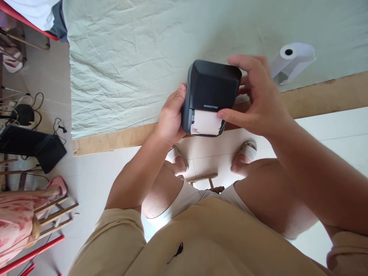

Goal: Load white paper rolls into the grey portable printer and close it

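A dark, rounded label printer (215, 85) is held over the table's front edge, its lettered lid facing up. White paper (206, 122) with a ragged edge sticks out at its lower end. My left hand (172, 115) grips the printer's left side, thumb along the edge, other fingers hidden beneath. My right hand (258, 96) is at the right side, its thumb at the paper by the lid's lower edge and its index finger near the upper right corner. To the right of that hand, a partly unrolled white paper roll (297, 57) lies on the cloth.
A pale green, wrinkled cloth (123, 69) covers the table, whose wooden edge (115, 145) shows in front. On the left are a black device (34, 145) with cables, a wooden chair (57, 218) and a seated person's leg with a pink slipper (59, 185).
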### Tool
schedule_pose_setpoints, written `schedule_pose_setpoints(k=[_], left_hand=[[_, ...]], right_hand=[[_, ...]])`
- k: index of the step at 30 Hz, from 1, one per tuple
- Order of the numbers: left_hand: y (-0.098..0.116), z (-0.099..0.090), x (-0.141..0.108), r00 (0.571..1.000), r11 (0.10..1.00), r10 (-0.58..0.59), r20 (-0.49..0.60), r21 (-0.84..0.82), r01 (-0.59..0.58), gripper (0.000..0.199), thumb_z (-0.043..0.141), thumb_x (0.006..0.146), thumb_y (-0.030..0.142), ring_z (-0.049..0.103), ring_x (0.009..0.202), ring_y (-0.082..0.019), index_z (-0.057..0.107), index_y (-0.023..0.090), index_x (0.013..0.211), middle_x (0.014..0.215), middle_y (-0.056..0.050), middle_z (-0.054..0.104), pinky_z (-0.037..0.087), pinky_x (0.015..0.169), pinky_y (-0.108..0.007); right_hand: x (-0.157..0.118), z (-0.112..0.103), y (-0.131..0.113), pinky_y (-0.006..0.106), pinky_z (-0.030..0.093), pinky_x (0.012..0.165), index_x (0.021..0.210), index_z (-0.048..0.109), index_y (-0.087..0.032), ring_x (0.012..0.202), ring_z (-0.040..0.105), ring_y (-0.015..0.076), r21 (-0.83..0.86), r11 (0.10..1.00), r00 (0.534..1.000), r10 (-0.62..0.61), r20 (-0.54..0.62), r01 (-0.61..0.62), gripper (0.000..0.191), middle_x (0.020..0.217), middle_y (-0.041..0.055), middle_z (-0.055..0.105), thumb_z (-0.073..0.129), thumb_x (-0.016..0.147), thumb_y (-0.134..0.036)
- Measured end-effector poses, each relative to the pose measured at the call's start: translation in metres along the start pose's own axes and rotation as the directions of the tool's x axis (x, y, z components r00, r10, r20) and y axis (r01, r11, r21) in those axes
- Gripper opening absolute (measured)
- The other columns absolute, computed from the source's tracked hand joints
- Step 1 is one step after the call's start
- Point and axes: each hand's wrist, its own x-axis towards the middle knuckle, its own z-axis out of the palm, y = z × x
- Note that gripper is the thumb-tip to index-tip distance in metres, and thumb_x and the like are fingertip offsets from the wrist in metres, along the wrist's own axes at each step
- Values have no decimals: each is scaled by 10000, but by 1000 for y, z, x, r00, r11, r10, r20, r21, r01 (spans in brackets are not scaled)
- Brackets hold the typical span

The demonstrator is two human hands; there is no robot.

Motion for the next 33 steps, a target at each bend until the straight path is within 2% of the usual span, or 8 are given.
schedule_pose_setpoints(k=[4,6,11,15,19,25,30,33], left_hand=[[2,2,2,998,998,-58,36,1,58,494,528,1057,654,692,1451,-294,760,220,1013,1068,-67,825,649,1121,-413],[2,3,2,996,997,-77,51,-4,78,528,516,1049,686,698,1445,-310,762,218,1045,1087,-76,824,654,1107,-429],[0,1,3,994,996,-89,65,-1,89,585,469,1049,727,776,1309,-316,757,222,1118,1101,-74,824,685,1012,-451],[1,2,1,994,995,-89,65,50,86,583,481,1042,735,796,1222,-285,746,220,1101,1006,-72,818,689,964,-400],[4,7,-1,998,996,-68,-3,60,68,518,501,1052,697,809,1094,-244,701,220,1026,839,-40,742,680,902,-354],[5,8,-1,998,997,-58,1,44,58,412,594,1038,629,797,1072,-229,685,230,1088,950,-33,770,672,910,-348],[3,6,3,991,996,-54,122,-65,63,494,417,1104,608,814,1174,-243,723,227,1031,938,-28,805,692,960,-368],[3,5,4,990,994,-90,111,-55,97,524,367,1115,592,816,1189,-247,737,229,1039,967,-19,816,696,967,-386]], right_hand=[[10,-10,-23,327,496,549,1245,727,-320,604,579,142,-26,996,979,-90,-183,86,536,835,-10,641,884,795,-565],[14,-11,-36,295,399,464,1153,718,-315,497,536,90,23,999,969,-31,-246,38,314,866,-24,671,760,941,-542],[28,-12,-47,307,460,480,1011,640,-282,791,767,188,-16,1000,932,19,-361,-27,250,1058,31,729,669,998,-531],[34,-11,-38,349,473,556,925,690,-272,589,629,163,-300,954,990,-66,-127,25,108,787,-18,733,728,921,-373],[37,-10,-24,329,382,499,891,699,-293,473,454,145,-372,925,997,-63,48,77,200,560,-41,514,801,864,-462],[47,-27,-32,334,388,497,1163,683,-343,514,544,125,-192,981,975,7,221,37,513,888,-63,789,907,702,-314],[41,-42,-46,294,346,398,1129,751,-333,630,632,148,393,899,970,236,-64,-193,281,939,-10,712,774,878,-456],[33,-37,-40,295,278,363,942,686,-313,560,580,132,504,849,922,310,-233,-158,277,826,-10,631,809,854,-545]])
